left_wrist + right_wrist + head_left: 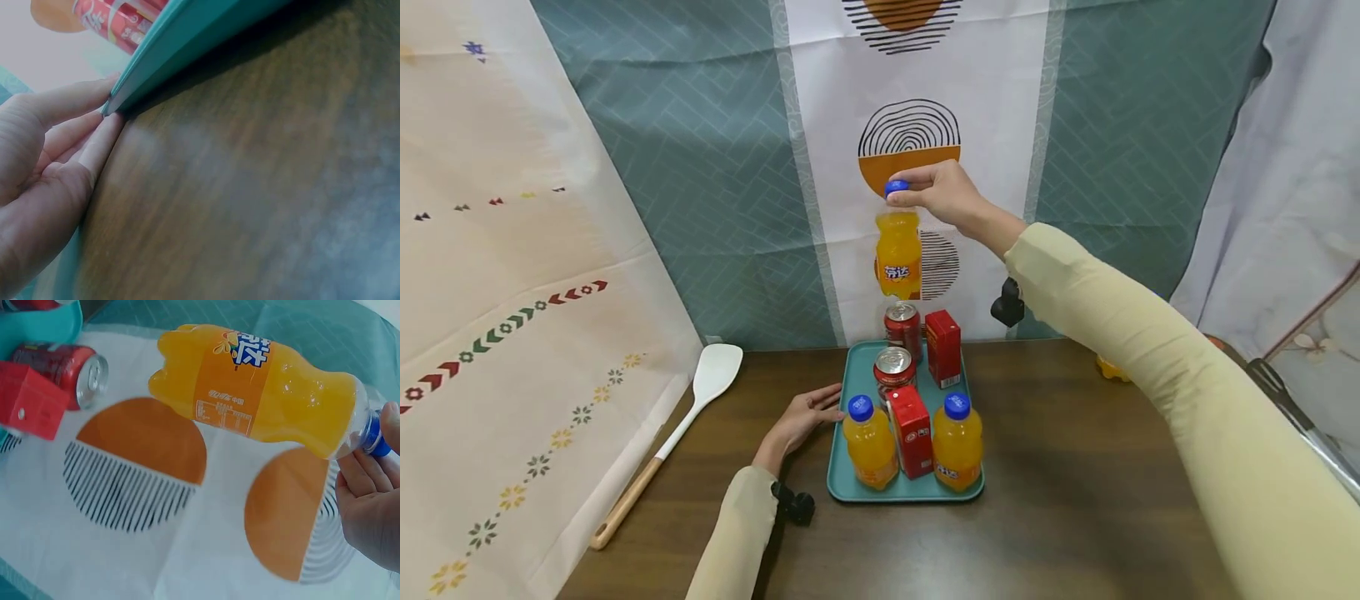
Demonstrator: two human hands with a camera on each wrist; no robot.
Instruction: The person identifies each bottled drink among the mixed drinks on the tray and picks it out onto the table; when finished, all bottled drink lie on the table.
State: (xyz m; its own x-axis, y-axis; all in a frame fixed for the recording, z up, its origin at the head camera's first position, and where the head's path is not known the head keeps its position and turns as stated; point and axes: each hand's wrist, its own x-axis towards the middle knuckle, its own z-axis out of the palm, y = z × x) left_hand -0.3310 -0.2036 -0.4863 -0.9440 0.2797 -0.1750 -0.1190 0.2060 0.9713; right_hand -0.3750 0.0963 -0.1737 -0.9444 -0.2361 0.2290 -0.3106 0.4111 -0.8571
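Note:
My right hand [942, 193] pinches the blue cap of an orange soda bottle [898, 250], which hangs upright above the back of a teal tray [904, 495]. In the right wrist view, thumb and fingers close about the cap of the same bottle [250, 394]. My left hand [805, 421] holds the tray's left rim between thumb and fingers; the left wrist view shows the fingertips [109, 125] at that rim. On the tray stand two red cans [894, 367], two red cartons [912, 433] and two more orange soda bottles [871, 450], [957, 442].
A white spatula [715, 375] with a wooden handle lies to the left, partly against a hanging cloth. Patterned cloths [715, 208] rise behind the wooden table [1060, 500]. Right of the tray, my sleeve partly hides an orange item [1111, 369] and a metal utensil [1277, 392].

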